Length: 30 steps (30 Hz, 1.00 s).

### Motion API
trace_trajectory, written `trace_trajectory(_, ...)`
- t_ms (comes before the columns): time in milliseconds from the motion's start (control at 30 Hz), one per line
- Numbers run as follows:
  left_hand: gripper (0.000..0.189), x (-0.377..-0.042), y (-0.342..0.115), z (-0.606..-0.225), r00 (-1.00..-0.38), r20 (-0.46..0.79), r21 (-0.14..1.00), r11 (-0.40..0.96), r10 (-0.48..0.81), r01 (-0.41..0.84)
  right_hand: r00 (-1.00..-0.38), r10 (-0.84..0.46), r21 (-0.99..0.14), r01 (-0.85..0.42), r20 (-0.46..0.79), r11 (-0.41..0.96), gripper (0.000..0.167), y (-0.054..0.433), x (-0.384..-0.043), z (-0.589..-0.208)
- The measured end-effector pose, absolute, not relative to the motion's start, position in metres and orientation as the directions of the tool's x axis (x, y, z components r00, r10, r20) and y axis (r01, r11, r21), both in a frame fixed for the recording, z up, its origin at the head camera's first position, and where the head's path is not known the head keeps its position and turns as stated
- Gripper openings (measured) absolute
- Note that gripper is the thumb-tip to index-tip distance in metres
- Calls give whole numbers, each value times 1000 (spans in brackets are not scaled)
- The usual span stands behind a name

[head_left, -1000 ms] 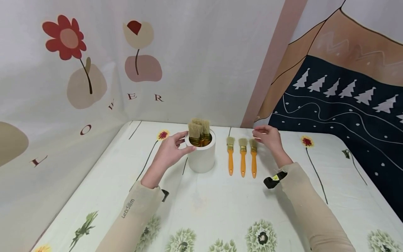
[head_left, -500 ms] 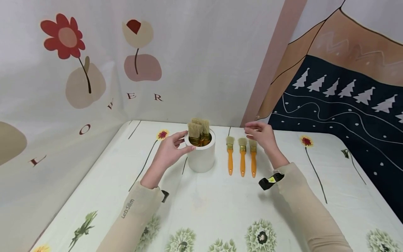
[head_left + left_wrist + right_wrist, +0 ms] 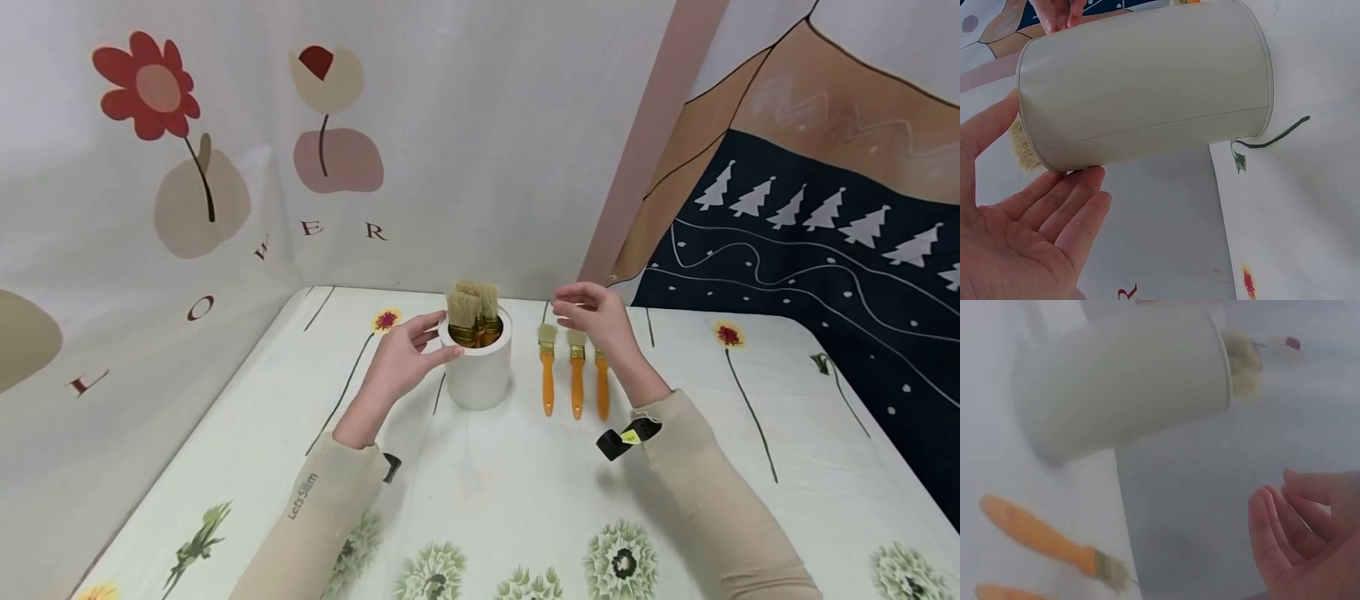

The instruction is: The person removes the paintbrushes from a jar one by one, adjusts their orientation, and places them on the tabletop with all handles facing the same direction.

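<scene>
A white cylindrical container [image 3: 477, 379] stands upright on the table, with several paintbrushes [image 3: 465, 308] in it, bristles up. My left hand [image 3: 401, 358] holds its rim from the left; in the left wrist view the thumb touches the rim and the fingertips lie against the wall [image 3: 1147, 87]. To the right lie three paintbrushes with orange handles: a left one [image 3: 548, 379], a middle one [image 3: 577, 383] and a right one [image 3: 602, 387]. Above their bristle ends hovers my right hand [image 3: 600, 321], fingers loosely bent and holding nothing. It partly hides the right brush.
A white cloth with printed flowers covers the table [image 3: 480, 500]. Behind it hangs a pale curtain [image 3: 480, 150] with flower prints, and a dark cloth [image 3: 810, 258] with printed trees hangs at the right.
My right hand has moved left, from beside the right paintbrush to above the brushes' bristles. The left hand, the container and the brushes have stayed in place.
</scene>
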State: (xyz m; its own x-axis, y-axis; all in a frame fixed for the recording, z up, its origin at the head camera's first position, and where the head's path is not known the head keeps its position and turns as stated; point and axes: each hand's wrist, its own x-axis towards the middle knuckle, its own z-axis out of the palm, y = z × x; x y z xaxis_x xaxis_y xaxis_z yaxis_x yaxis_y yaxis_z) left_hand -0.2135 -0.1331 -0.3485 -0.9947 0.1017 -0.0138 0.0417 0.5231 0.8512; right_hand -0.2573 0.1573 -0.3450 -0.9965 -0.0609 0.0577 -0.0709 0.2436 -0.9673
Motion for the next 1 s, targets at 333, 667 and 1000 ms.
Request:
trace_trajectory(333, 71, -214, -133, -348, -995, -10, 859, 510, 100, 42, -985, -139, -974, -123, 98, 188, 32, 128, -247, -333)
trace_trajectory(667, 71, -215, -134, -348, -994, -11, 862, 505, 107, 45, -975, -193, -975, -142, 108, 172, 32, 103, -243, -332)
trace_trajectory(1000, 70, -214, -134, -348, -992, 8, 864, 498, 127, 71, -962, -230, -961, -193, 146, 198, 30, 79, -243, -330)
